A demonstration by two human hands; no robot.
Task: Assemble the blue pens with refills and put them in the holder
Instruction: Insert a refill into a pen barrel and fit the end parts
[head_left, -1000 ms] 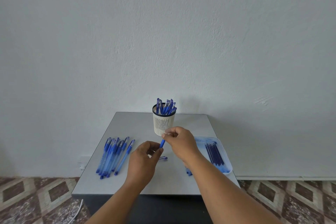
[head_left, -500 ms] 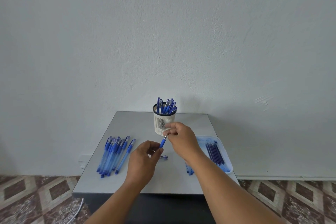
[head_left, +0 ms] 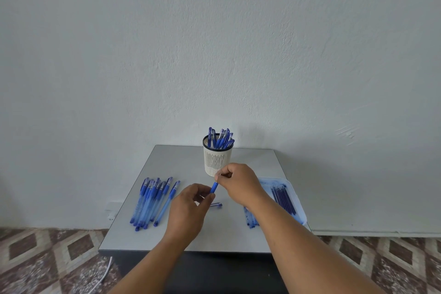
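1. Nearest the camera: two bare forearms reaching forward over the front edge of a small grey square table [head_left: 167, 241], above a floor of brown and cream diamond tiles [head_left: 47, 253].
2. Left hand [head_left: 188, 210], fingers curled, pinching the lower end of a blue plastic pen [head_left: 213, 187] between thumb and fingertips.
3. Right hand [head_left: 238, 181], fingers curled, pinching the upper end of the same pen; pen tilted, held above the table centre between both hands, just in front of the holder.
4. On the table below the hands: a small blue pen cap [head_left: 216, 205], lying flat.
5. To the left: a row of translucent blue pens [head_left: 152, 200] lying side by side.
6. To the right: a few blue pieces [head_left: 250, 218] partly hidden by the right forearm, beside a pale blue plastic tray [head_left: 298, 205] holding thin dark blue refills [head_left: 284, 200].
7. Farther back: a white slotted cylindrical pen holder [head_left: 217, 160] with a dark rim, upright, with assembled blue pens [head_left: 220, 139] standing in it.
8. Behind everything: a plain white plastered wall [head_left: 214, 43].
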